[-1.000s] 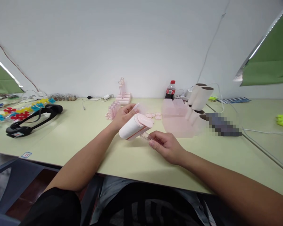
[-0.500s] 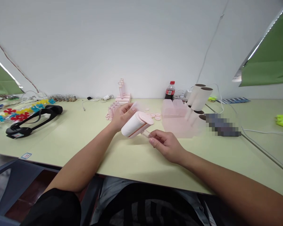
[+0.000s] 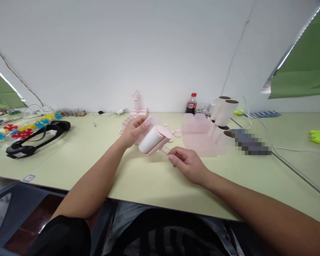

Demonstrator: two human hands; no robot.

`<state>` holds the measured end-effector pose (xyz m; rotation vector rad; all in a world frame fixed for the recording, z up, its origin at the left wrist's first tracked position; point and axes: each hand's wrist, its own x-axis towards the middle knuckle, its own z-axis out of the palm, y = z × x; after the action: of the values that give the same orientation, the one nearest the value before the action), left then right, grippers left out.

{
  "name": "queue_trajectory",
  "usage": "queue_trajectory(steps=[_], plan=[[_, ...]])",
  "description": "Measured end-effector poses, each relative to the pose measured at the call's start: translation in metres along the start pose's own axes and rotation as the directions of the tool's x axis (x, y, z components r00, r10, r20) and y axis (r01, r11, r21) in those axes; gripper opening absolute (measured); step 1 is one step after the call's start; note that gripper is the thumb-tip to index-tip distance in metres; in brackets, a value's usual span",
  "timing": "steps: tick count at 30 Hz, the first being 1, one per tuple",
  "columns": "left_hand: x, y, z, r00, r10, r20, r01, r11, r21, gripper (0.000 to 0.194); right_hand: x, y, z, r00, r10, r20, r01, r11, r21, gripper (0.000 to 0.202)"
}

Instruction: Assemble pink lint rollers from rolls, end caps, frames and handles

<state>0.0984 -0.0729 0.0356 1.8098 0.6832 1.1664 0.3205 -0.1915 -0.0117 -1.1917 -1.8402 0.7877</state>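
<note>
In the middle of the view a lint roller (image 3: 151, 141) is held tilted above the table, its white roll facing me and a round pink cap on its upper right end. My right hand (image 3: 188, 163) is closed around its clear pinkish handle (image 3: 164, 150). On the far left side of the roll, my left hand (image 3: 134, 132) pinches a translucent pink cover (image 3: 150, 120). The roll hides part of that cover, so I cannot tell whether the two touch. Several pink discs (image 3: 177, 134) lie just behind the roller.
Translucent pink covers (image 3: 196, 124) and white rolls (image 3: 222, 112) stand at right, beside a pixelated dark object (image 3: 252, 142). Behind are a cola bottle (image 3: 191, 104) and pink parts (image 3: 137, 106). Small clear pink pieces (image 3: 124, 125) sit behind my left hand. A black headset (image 3: 37, 140) lies left.
My left hand has shifted slightly left with the pink cover, and more of the cover now shows beside the roll. The roller has turned a little; my right hand stays nearly still.
</note>
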Motion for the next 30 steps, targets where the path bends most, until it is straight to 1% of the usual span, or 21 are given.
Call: queue_trajectory(steps=[4,7,12,16,19,23,30], plan=[[0.0,-0.001,-0.001,1.0,0.019,0.008,-0.019,0.999,-0.027,0.045,0.003,0.002,-0.002,0.998,0.04,-0.039,-0.039,0.999,0.038,0.028],[0.0,-0.002,0.001,1.0,0.019,0.005,-0.019,0.999,-0.035,0.046,0.004,0.003,-0.002,0.997,0.063,-0.042,-0.059,0.995,0.076,0.029],[-0.001,-0.006,0.005,0.997,0.066,-0.034,-0.068,0.995,-0.079,0.044,0.004,0.002,-0.002,0.997,0.073,-0.033,-0.069,0.994,0.09,0.03],[-0.001,-0.008,0.005,0.997,0.077,-0.023,-0.079,0.988,-0.133,0.044,0.005,0.001,-0.002,0.996,0.081,-0.045,-0.076,0.992,0.097,0.03],[-0.001,-0.009,0.005,0.996,0.082,-0.024,-0.084,0.987,-0.139,0.044,0.005,0.001,-0.002,0.996,0.08,-0.05,-0.075,0.992,0.103,0.03],[-0.001,-0.009,0.008,0.991,0.114,-0.073,-0.124,0.982,-0.142,0.044,0.005,0.002,-0.002,0.995,0.081,-0.052,-0.075,0.991,0.112,0.03],[0.0,-0.013,0.016,0.968,0.195,-0.157,-0.215,0.968,-0.125,0.043,0.007,0.003,-0.002,0.993,0.113,-0.044,-0.106,0.986,0.132,0.032]])
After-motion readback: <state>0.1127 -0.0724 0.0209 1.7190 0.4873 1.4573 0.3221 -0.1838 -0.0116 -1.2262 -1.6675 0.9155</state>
